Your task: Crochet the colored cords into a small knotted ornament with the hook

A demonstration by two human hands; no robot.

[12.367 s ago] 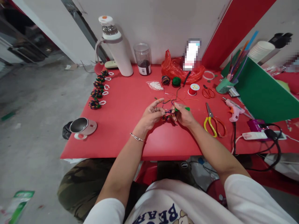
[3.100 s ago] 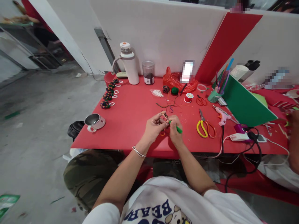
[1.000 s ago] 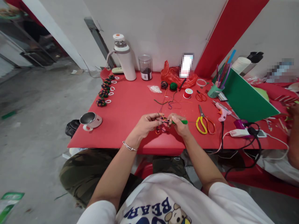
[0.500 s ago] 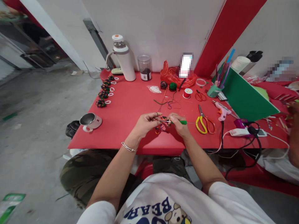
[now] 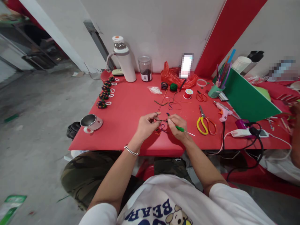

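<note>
My left hand [image 5: 147,125] is closed, thumb and fingers pinching a small dark multicoloured piece of crocheted yarn [image 5: 163,121]. Strands run from it up the table to a dark multicoloured yarn ball [image 5: 164,85] beside a green yarn ball [image 5: 173,87]. In my right hand [image 5: 177,125] is a crochet hook with a green handle [image 5: 179,128], its thin metal end pointing down to the right. The right fingertips are at the yarn piece close to my left fingers. A purple and orange yarn tail [image 5: 158,131] hangs below.
Yellow-and-orange-handled pliers [image 5: 202,125], a pink glue gun [image 5: 223,112] and a power strip [image 5: 241,133] lie right. A red thread spool [image 5: 188,93] and white beads [image 5: 155,90] sit farther back. A metal cup [image 5: 91,122] and several beaded yarn rings [image 5: 103,104] are left.
The green-handled hook has swung so its metal end points lower right. My right fingers have shifted at the yarn piece, while my left hand stays nearly in place.
</note>
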